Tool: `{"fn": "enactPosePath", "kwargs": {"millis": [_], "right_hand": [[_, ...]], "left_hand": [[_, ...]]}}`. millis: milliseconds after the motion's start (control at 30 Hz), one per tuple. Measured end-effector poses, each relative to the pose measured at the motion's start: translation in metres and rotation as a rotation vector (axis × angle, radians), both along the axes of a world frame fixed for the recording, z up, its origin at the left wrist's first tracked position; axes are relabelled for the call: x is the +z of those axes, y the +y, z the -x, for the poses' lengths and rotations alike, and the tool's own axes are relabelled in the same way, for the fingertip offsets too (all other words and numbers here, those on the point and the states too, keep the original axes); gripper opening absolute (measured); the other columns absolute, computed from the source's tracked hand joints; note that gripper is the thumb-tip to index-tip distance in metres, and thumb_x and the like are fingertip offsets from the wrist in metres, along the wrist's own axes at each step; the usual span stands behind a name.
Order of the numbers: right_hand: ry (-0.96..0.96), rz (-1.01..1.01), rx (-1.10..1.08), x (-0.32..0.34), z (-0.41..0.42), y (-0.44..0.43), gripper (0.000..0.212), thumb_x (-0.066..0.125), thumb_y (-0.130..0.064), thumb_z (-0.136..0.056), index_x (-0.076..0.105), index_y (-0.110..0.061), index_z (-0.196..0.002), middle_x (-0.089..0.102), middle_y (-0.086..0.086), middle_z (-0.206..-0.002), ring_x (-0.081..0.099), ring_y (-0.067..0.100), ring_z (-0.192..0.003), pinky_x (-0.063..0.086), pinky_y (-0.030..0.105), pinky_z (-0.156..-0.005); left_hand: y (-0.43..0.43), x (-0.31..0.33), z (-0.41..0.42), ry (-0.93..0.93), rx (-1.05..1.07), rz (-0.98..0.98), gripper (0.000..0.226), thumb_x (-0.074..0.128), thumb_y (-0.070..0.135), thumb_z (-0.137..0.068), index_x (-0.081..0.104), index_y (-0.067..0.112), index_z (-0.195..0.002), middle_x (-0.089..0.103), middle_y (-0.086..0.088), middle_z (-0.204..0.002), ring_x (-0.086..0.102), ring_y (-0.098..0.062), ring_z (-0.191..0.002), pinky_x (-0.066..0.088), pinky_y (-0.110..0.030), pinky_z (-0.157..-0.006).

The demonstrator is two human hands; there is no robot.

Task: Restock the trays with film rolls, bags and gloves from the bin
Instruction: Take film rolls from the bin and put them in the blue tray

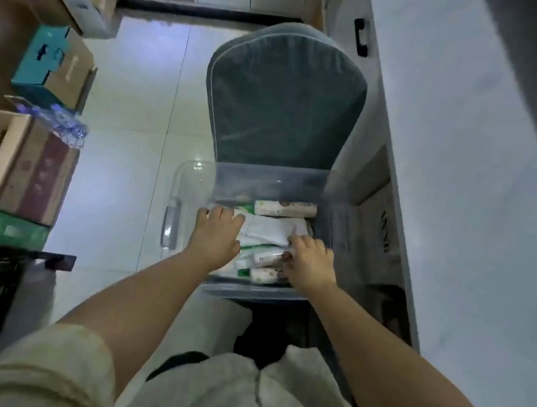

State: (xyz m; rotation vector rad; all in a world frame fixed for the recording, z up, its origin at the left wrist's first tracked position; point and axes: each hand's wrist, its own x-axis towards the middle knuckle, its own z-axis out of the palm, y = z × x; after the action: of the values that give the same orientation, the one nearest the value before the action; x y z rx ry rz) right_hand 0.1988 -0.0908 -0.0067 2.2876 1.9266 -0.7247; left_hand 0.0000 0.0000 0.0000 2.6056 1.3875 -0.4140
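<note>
Both arms reach fwd & down from bottom of frame, forearms bare, pale sleeves pushed up near elbows. Left hand [215, 239] lies palm-down in the bin [194, 175], fingers spread over white bags [271, 230] at bin's left side; grip looks flat and loose, can't tell if it's got hold of anything. Right hand [312, 261] is palm-down at right side, fingers curled onto the bags' edge, touching the rolls [266, 257] beside it; how tight the grip is, can't tell.

Another roll [285, 207] lies across the bin's far end. Bin is clear plastic w/ a side handle, sits on a grey chair [284, 105]. Floor [131, 106] is pale glossy tile. Boxes [33, 162] stacked at left, white counter [464, 157] at right. Light is dim.
</note>
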Motion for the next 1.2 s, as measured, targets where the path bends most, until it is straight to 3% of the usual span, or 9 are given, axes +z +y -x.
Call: {"fn": "enactPosePath", "kwargs": {"millis": [333, 600, 700, 767, 867, 933, 1000, 1067, 1200], "right_hand": [[0.211, 0.345, -0.099, -0.118, -0.033, 0.037, 0.056, 0.062, -0.026, -0.082, 0.041, -0.018, -0.133, 0.045, 0.013, -0.133, 0.036, 0.034, -0.122, 0.039, 0.045, -0.099], [0.058, 0.345, -0.012, -0.193, -0.058, 0.061, 0.049, 0.062, -0.017, -0.079, 0.043, -0.025, -0.123, 0.039, 0.002, -0.136, 0.03, 0.029, -0.127, 0.027, 0.042, -0.102], [-0.001, 0.327, 0.076, -0.212, -0.063, 0.068, 0.058, 0.071, -0.032, -0.073, 0.046, -0.022, -0.124, 0.043, 0.004, -0.131, 0.037, 0.031, -0.125, 0.032, 0.046, -0.099], [0.006, 0.23, 0.083, -0.223, -0.066, 0.067, 0.054, 0.057, -0.055, -0.077, 0.053, -0.019, -0.117, 0.05, 0.006, -0.122, 0.045, 0.032, -0.115, 0.033, 0.045, -0.093], [0.044, 0.166, 0.036, -0.23, -0.065, 0.063, 0.078, 0.018, -0.074, -0.08, 0.062, -0.018, -0.111, 0.056, 0.011, -0.111, 0.05, 0.033, -0.101, 0.035, 0.045, -0.087], [-0.004, 0.132, 0.035, -0.234, -0.063, 0.06, 0.063, 0.023, -0.065, -0.088, 0.064, -0.02, -0.106, 0.058, 0.011, -0.104, 0.052, 0.032, -0.094, 0.038, 0.044, -0.083], [-0.047, 0.087, 0.037, -0.236, -0.062, 0.059, 0.023, 0.056, -0.038, -0.086, 0.061, -0.021, -0.101, 0.057, 0.01, -0.101, 0.052, 0.032, -0.091, 0.039, 0.044, -0.08], [-0.045, 0.11, 0.059, -0.236, -0.058, 0.057, 0.03, 0.064, -0.02, -0.074, 0.056, -0.02, -0.103, 0.056, 0.008, -0.104, 0.051, 0.032, -0.095, 0.038, 0.044, -0.083], [0.02, 0.171, 0.082, -0.224, -0.054, 0.051, 0.043, 0.064, -0.013, -0.069, 0.057, -0.013, -0.111, 0.062, 0.009, -0.106, 0.055, 0.032, -0.099, 0.037, 0.044, -0.095]], "left_hand": [[-0.003, -0.107, -0.045, 0.091, 0.013, 0.262, 0.06, 0.056, 0.034, -0.081, 0.041, 0.017, -0.136, 0.047, -0.009, -0.131, 0.043, -0.03, -0.116, 0.032, -0.044, -0.093], [0.074, -0.185, -0.099, 0.058, -0.179, 0.303, 0.061, 0.049, 0.024, -0.088, 0.029, 0.012, -0.144, 0.034, -0.019, -0.145, 0.033, -0.035, -0.129, 0.028, -0.049, -0.103], [0.092, -0.208, -0.12, -0.008, -0.121, 0.285, 0.062, 0.049, 0.017, -0.087, 0.03, 0.008, -0.145, 0.03, -0.022, -0.149, 0.028, -0.036, -0.135, 0.02, -0.051, -0.11], [0.1, -0.222, -0.132, -0.049, -0.045, 0.292, 0.062, 0.048, 0.014, -0.088, 0.028, 0.006, -0.146, 0.027, -0.022, -0.151, 0.024, -0.035, -0.138, 0.013, -0.051, -0.114], [0.106, -0.237, -0.144, -0.055, 0.029, 0.302, 0.062, 0.046, 0.015, -0.09, 0.024, 0.005, -0.147, 0.03, -0.022, -0.148, 0.024, -0.035, -0.137, 0.008, -0.05, -0.114], [0.108, -0.243, -0.147, -0.07, 0.07, 0.278, 0.061, 0.048, 0.018, -0.089, 0.029, 0.005, -0.146, 0.036, -0.023, -0.142, 0.031, -0.037, -0.129, 0.014, -0.051, -0.11], [0.11, -0.246, -0.15, -0.055, 0.085, 0.255, 0.059, 0.05, 0.021, -0.089, 0.033, 0.008, -0.144, 0.04, -0.022, -0.136, 0.037, -0.038, -0.121, 0.02, -0.05, -0.105], [0.109, -0.248, -0.153, -0.034, 0.1, 0.244, 0.057, 0.05, 0.022, -0.088, 0.035, 0.009, -0.142, 0.042, -0.021, -0.133, 0.038, -0.038, -0.118, 0.022, -0.049, -0.104], [0.108, -0.244, -0.158, -0.03, 0.117, 0.274, 0.055, 0.048, 0.012, -0.087, 0.033, 0.007, -0.139, 0.041, -0.018, -0.134, 0.037, -0.035, -0.12, 0.021, -0.049, -0.108]]}}
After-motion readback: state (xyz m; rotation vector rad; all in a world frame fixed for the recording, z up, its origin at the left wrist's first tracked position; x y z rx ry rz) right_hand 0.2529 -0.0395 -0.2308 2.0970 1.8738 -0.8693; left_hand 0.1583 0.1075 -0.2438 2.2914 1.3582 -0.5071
